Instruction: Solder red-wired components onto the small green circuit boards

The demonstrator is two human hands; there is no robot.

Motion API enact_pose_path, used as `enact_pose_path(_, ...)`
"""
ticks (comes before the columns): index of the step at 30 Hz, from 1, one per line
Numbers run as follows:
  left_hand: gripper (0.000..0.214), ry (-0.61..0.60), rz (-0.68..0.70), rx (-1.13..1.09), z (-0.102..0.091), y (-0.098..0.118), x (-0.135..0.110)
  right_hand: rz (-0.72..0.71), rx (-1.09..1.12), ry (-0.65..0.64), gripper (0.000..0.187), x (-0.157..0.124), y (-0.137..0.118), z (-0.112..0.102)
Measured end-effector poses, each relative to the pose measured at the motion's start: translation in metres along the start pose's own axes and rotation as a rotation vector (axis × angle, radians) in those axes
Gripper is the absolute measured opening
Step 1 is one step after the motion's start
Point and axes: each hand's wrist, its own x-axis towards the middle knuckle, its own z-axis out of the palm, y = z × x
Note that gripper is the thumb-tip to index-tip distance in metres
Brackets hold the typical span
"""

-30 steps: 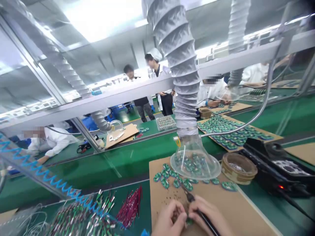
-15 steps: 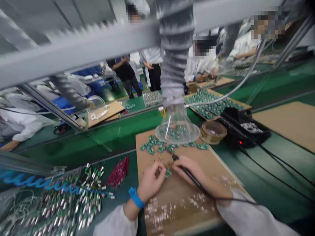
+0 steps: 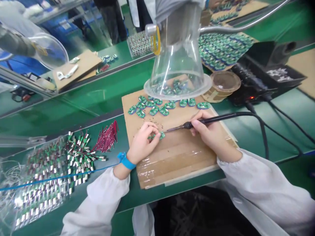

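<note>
My left hand (image 3: 145, 140), with a blue band at the wrist, pinches a small green circuit board (image 3: 161, 135) against the cardboard (image 3: 182, 150). My right hand (image 3: 205, 129) is closed round the black handle of a soldering iron (image 3: 188, 125). The iron's thin metal tip points left and reaches the right edge of that board; whether it touches cannot be told. Just beyond my hands lie several more green circuit boards (image 3: 154, 110) on the cardboard. Small dark bits are scattered near my left fingers.
A clear fume hood (image 3: 177, 72) hangs low over the far boards. Right of it stand a solder spool (image 3: 225, 83) and a black soldering station (image 3: 253, 88) with cables. To the left lie red wires (image 3: 107, 137) and metal-ended parts (image 3: 78, 154). Behind is a panel of boards (image 3: 223, 49).
The view has tipped down and shifted, so the bench looks closer. My right hand has moved away from my left, and the iron now lies flatter, its tip at the held board.
</note>
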Motion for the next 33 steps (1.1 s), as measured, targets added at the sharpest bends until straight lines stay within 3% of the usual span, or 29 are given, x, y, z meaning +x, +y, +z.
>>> enact_pose_path(7, 0.007, -0.040, 0.024, -0.004, -0.0033, -0.0047, 0.0006, 0.011, -0.048, -0.112, 0.030, -0.0009, 0.0042, -0.0010)
enact_pose_path(22, 0.009, -0.050, -0.004, 0.003, -0.0008, -0.0006, 0.0031, 0.019, -0.111, -0.145, 0.029, -0.0003, 0.0021, 0.0003)
enact_pose_path(33, 0.010, -0.042, -0.011, 0.019, 0.0011, 0.0003, 0.0031, 0.036, -0.080, -0.019, 0.036, 0.0000, -0.0019, 0.0009)
